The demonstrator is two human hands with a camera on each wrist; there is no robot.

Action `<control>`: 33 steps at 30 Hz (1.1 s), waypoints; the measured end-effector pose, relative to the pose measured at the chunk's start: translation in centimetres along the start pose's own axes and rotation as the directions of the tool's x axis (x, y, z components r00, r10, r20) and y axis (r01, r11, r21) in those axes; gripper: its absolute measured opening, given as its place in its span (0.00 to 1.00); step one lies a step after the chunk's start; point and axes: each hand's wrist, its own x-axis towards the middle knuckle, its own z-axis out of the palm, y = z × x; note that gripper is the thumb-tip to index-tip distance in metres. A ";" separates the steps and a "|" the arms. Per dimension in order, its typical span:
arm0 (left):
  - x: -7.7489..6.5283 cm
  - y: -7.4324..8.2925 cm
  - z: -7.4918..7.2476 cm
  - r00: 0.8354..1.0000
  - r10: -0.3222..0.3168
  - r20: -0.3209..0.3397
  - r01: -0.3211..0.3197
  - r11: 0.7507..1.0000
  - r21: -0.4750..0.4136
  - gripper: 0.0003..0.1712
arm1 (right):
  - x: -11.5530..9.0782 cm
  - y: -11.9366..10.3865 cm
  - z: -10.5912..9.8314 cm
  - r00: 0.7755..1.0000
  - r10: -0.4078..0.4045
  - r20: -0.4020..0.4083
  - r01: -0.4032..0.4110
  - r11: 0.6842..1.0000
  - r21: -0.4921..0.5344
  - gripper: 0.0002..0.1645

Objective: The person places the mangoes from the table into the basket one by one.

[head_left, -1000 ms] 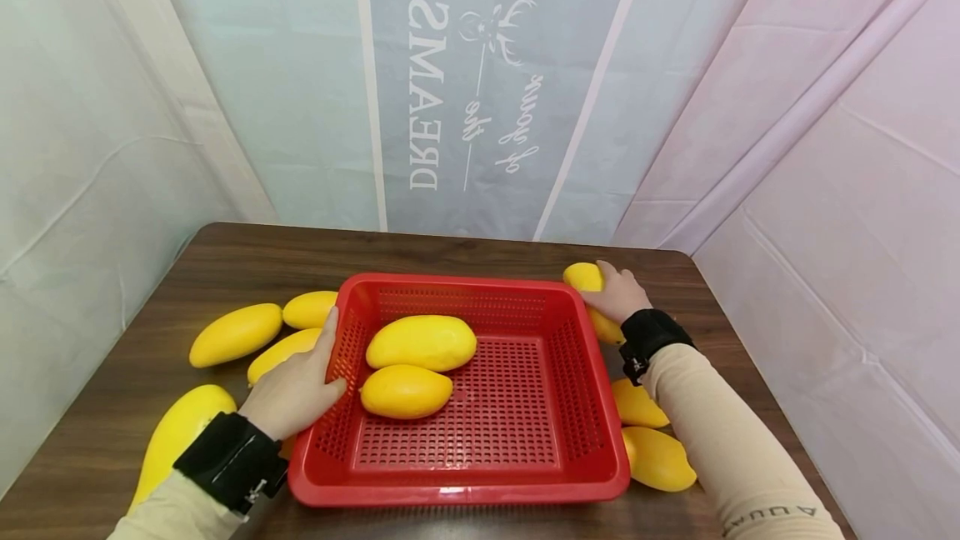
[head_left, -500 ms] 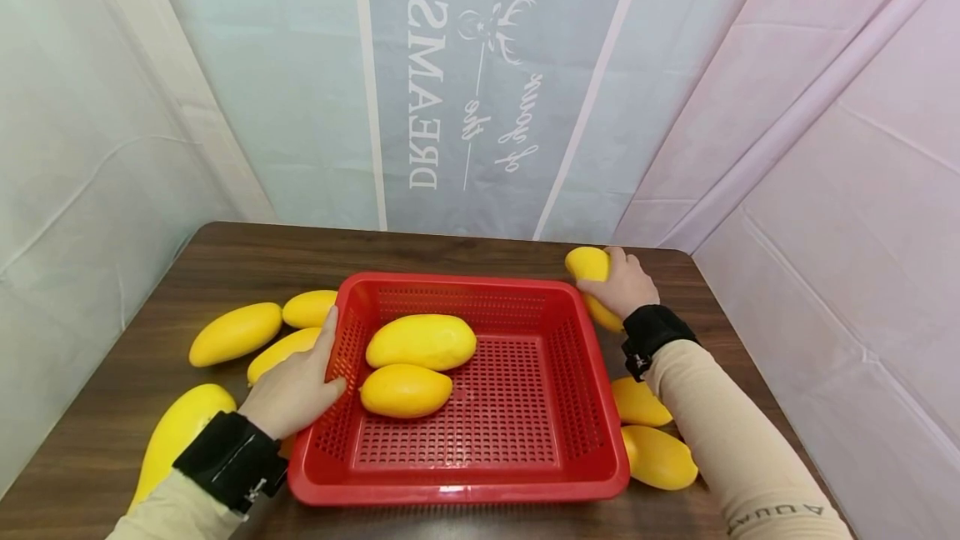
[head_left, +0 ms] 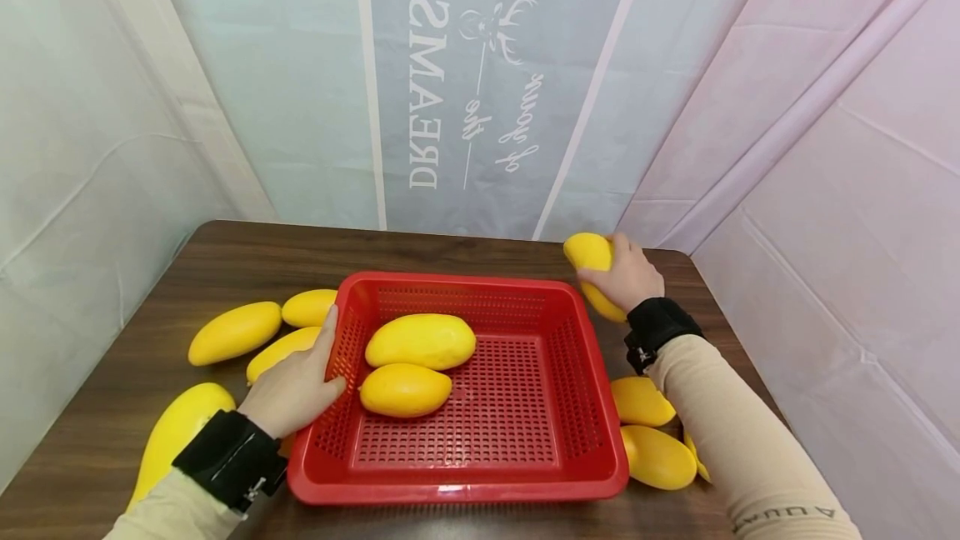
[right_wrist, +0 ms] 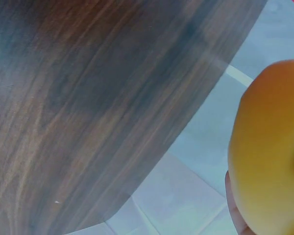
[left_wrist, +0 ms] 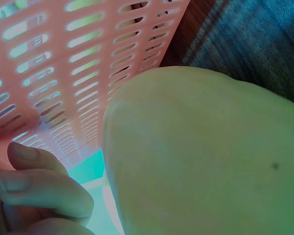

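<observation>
A red plastic basket (head_left: 457, 492) with slotted walls stands on the table, two yellow mangoes (head_left: 420, 342) lying side by side in its left half. My left hand (head_left: 295, 387) grips the basket's left wall, thumb over the rim. In the left wrist view its curled fingers (left_wrist: 49, 191) show outside the slotted wall, beside a large mango (left_wrist: 201, 156). Beyond the basket's far right corner, my right hand (head_left: 628, 277) holds another mango (head_left: 588, 251) above the table. The right wrist view shows that mango (right_wrist: 272, 147) at the right edge, with a fingertip behind it.
Several mangoes (head_left: 236, 332) lie left of the basket, one partly under the left wrist. More mangoes (head_left: 658, 458) lie to its right, by the right forearm. The dark wooden table (head_left: 465, 256) ends at a printed cloth backdrop (head_left: 495, 207); pale cloth hangs on both sides.
My right hand has lifted its mango up and slightly away from the basket's right rim. The left hand, the basket and the two mangoes inside have stayed in place.
</observation>
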 end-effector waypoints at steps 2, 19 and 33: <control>0.0 0.0 0.0 1.000 0.002 0.001 -0.002 1.000 0.001 0.60 | 0.1 -0.2 -0.2 1.000 -0.003 -0.010 0.003 1.000 0.007 0.48; 0.0 0.1 -0.1 1.000 0.003 0.003 -0.003 1.000 0.001 0.60 | -0.7 -3.6 -1.7 0.992 -0.118 -0.035 0.120 0.989 0.083 0.48; -0.1 0.1 -0.1 1.000 -0.018 0.006 0.018 1.000 -0.004 0.60 | -2.4 -7.3 -1.3 0.973 -0.230 -0.006 0.228 0.962 0.148 0.49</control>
